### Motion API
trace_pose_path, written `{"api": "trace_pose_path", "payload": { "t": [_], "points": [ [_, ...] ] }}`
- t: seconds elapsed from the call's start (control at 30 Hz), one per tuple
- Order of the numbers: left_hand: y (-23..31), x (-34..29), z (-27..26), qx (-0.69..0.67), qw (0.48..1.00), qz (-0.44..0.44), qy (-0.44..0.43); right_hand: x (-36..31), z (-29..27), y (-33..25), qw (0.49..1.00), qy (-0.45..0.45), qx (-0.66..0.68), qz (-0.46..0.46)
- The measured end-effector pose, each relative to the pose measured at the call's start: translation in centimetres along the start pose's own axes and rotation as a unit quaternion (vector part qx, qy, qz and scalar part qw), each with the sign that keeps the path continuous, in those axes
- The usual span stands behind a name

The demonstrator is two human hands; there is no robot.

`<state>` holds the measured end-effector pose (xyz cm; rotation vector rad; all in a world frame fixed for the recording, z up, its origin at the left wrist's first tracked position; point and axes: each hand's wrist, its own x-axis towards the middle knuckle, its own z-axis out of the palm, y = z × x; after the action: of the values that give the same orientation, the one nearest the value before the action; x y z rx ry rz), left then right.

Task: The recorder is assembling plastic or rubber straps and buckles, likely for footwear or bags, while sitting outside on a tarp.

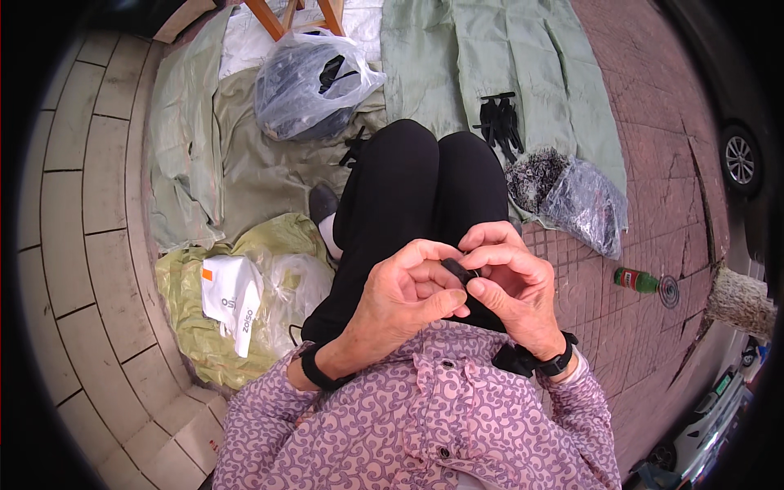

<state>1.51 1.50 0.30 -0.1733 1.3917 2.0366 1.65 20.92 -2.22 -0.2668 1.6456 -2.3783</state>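
A small black piece point(459, 270), short and strip-like, is pinched between the fingers of both hands above my lap. My left hand point(411, 287) holds its left side, with the fingers curled behind it and the thumb in front. My right hand point(518, 286) grips the other end between thumb and fingertips. What kind of piece it is cannot be made out, as the fingers cover part of it. A black bundle point(513, 359) lies by my right wrist, against the patterned shirt. My knees in black trousers point(400, 175) are just beyond the hands.
A clear bag of dark items point(306, 94) stands ahead on green sheeting point(441, 49). Black straps point(500, 126), a speckled heap point(535, 175) and a plastic bag point(586, 208) lie right. Left is a white bag point(230, 286); far right, a green bottle point(641, 282) and tree trunk point(739, 302).
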Motion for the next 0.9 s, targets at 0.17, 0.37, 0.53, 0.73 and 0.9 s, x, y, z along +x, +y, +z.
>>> {"api": "trace_pose_path", "payload": {
  "t": [0.17,0.37,0.53,0.73,0.9],
  "points": [
    [-0.5,0.5,0.2,-0.001,1.000,0.008,-0.013,0.2,-0.1,0.2,1.000,-0.015,0.018,0.014],
    [-0.1,1.3,0.2,0.092,0.993,0.024,-0.067,0.2,-0.3,-0.1,0.986,-0.021,0.141,0.083],
    [-0.4,1.0,0.5,0.129,0.988,0.075,-0.043,0.5,-1.5,-0.6,0.999,-0.035,0.017,0.027],
    [-1.1,1.1,0.6,0.244,0.952,0.186,0.019,0.6,-1.0,-3.3,0.996,-0.018,-0.036,0.079],
    [-0.6,0.8,1.3,0.259,0.935,0.241,0.026,0.0,-1.2,-4.0,0.977,-0.011,0.103,0.187]
  ]
}}
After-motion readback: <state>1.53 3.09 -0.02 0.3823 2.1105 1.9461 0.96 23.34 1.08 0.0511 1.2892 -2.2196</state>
